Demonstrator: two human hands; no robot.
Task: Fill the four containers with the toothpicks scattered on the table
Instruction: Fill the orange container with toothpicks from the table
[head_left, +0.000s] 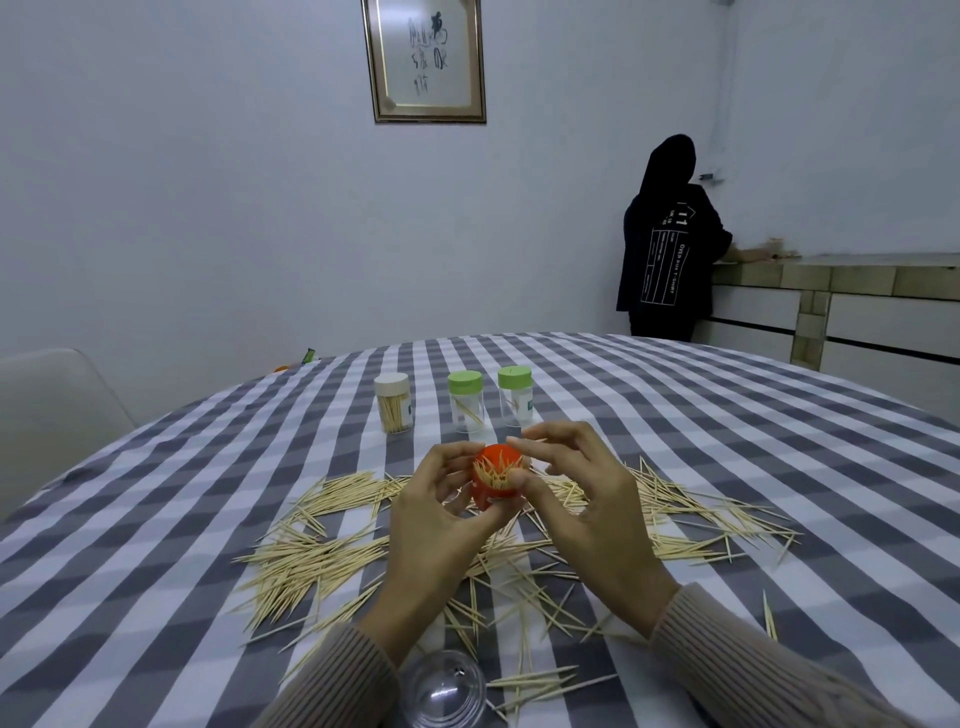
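Your left hand (436, 499) curls around the small orange plastic container (496, 480), thumb and fingers gripping its sides and holding it up off the table, tilted so its open mouth faces you. A bunch of pale wooden toothpicks stands inside it, tips fanning out unevenly. Your right hand (576, 493) is just beside the container's right side; its thumb touches the rim, and the fingertips (519, 441) pinch close together above the mouth. Whether they hold a toothpick, you cannot tell.

Below your hands, the loose wooden toothpicks (311, 561) lie scattered in a broad band across the round table covered in grey-and-white checked cloth (727, 415), thickest at the left and thinning to the right.

Farther back stand three upright clear cylinders in a row: a white-lidded jar (393, 402) packed with toothpicks, then two green-lidded jars (465, 401) (515, 396), each holding only a few sticks. At the near edge, between your ribbed beige sleeves (343, 680), lies a clear domed plastic lid (442, 688).

A person in a dark hooded top (667, 244) stands at a counter (831, 270) by the far wall, back turned. A framed calligraphy picture (426, 60) hangs above.
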